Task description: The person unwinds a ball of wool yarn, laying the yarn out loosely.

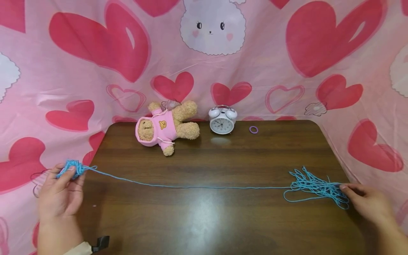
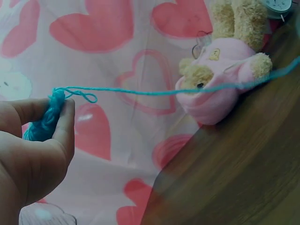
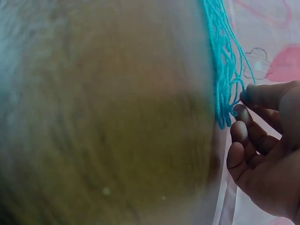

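A small wound bundle of blue yarn (image 1: pixel 74 168) is held between the thumb and fingers of my left hand (image 1: pixel 63 193), off the table's left side. From it one strand (image 1: pixel 191 187) runs across to a loose, tangled heap of the same blue yarn (image 1: pixel 313 186) at the table's right edge. My right hand (image 1: pixel 369 202) pinches the outer end of that heap with thumb and forefinger. In the left wrist view a short loop (image 2: pixel 86 96) sticks out of the bundle beside the strand. The right wrist view shows the pinched yarn (image 3: pixel 227 84) hanging in long loops.
On the brown table (image 1: pixel 223 156), a teddy bear (image 1: pixel 165 127) in a pink hoodie lies on its back at the rear left. A white alarm clock (image 1: pixel 222 121) stands beside it, and a purple ring (image 1: pixel 253 129) lies farther right. Pink heart-patterned cloth (image 1: pixel 261 63) surrounds the table.
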`<action>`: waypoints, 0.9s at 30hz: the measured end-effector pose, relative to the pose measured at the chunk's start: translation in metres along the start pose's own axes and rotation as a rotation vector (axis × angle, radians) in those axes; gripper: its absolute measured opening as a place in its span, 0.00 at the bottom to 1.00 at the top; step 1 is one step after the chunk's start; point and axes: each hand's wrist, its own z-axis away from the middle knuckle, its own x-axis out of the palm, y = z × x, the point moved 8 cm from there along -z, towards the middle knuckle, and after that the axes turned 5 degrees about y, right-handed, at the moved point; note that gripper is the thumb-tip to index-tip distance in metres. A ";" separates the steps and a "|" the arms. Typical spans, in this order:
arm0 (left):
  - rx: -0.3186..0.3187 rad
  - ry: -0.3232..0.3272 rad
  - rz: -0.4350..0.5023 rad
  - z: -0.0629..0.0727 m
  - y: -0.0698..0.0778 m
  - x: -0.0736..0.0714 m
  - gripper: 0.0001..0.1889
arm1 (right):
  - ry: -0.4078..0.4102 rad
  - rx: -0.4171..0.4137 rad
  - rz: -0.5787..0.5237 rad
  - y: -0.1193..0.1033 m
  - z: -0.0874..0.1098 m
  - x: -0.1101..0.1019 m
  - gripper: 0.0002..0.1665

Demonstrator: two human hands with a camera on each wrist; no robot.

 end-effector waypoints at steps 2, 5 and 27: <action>-0.005 -0.014 -0.014 0.000 -0.005 0.002 0.12 | -0.037 -0.007 0.046 -0.002 -0.001 0.004 0.27; -0.004 -0.047 -0.043 0.002 -0.014 0.007 0.12 | -0.071 -0.020 0.069 -0.003 -0.002 0.008 0.27; -0.061 -0.131 -0.227 0.005 -0.056 0.030 0.10 | -0.029 -0.055 0.062 -0.016 0.000 -0.003 0.22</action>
